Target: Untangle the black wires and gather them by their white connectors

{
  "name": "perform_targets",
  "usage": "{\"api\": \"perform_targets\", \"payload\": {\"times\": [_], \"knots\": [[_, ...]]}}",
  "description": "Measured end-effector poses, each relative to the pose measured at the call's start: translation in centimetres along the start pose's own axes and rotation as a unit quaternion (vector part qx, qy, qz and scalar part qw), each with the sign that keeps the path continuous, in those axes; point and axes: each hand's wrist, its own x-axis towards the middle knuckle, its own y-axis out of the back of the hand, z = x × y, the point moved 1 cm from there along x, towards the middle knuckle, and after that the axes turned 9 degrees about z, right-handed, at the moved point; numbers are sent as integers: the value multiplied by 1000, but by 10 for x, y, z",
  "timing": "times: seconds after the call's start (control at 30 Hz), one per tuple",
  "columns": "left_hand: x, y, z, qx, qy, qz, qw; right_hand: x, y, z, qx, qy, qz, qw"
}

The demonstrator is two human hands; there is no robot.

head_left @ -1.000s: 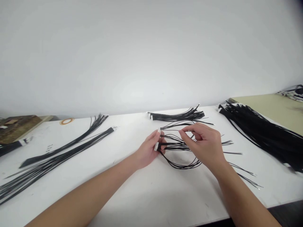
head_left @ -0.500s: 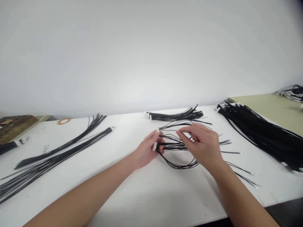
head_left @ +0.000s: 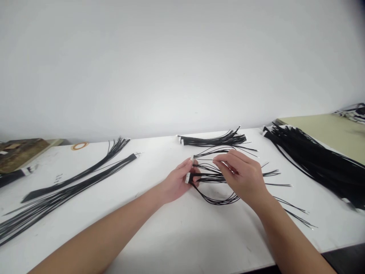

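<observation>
My left hand (head_left: 178, 182) is closed on a black wire harness at its white connectors. One white connector (head_left: 188, 177) shows below the fingertips, and a smaller one (head_left: 192, 159) sits by the thumb. Several black wires (head_left: 212, 177) run rightward from them, some looping down over the white table (head_left: 182, 239). To the right, my right hand (head_left: 242, 169) pinches a thin black wire (head_left: 205, 159) between thumb and index finger. Loose wire ends (head_left: 296, 217) emerge beyond this hand.
Behind the hands lies a short bundle of black wires (head_left: 211, 140). A large black bundle (head_left: 316, 163) is at the right, near a yellowish surface (head_left: 336, 131). Long wire bundles (head_left: 71, 194) lie at the left, with an orange ring (head_left: 80, 145) behind.
The view has shifted slightly. The fingers of my right hand have closed in more around the pinched wire; my left hand keeps its hold on the connectors.
</observation>
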Motion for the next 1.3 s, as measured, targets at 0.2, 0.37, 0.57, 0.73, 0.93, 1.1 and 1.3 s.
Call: {"api": "perform_targets", "payload": {"times": [0.2,0.37,0.57,0.73,0.93,1.1,1.3], "knots": [[-1,-2,0,54,5,5,999,-3,-2,-1,-102,26,-21,994],[-3,-5,-1,99,1,8,995,-4,-4,-2,-72,15,-30,997],[-4,-4,-2,115,-3,4,993,-3,-5,-6,-3,-31,-64,997],[-5,-3,-3,114,-16,-2,993,-2,-5,-5,0,-18,-63,998],[-5,-4,-2,124,-16,-16,992,-4,-6,-4,-18,6,-46,999],[-5,-3,-3,120,-11,-18,993,-3,-7,-6,-30,21,-38,999],[-5,-2,-3,110,-10,-25,994,-3,-8,-10,-37,30,-11,999]]}}
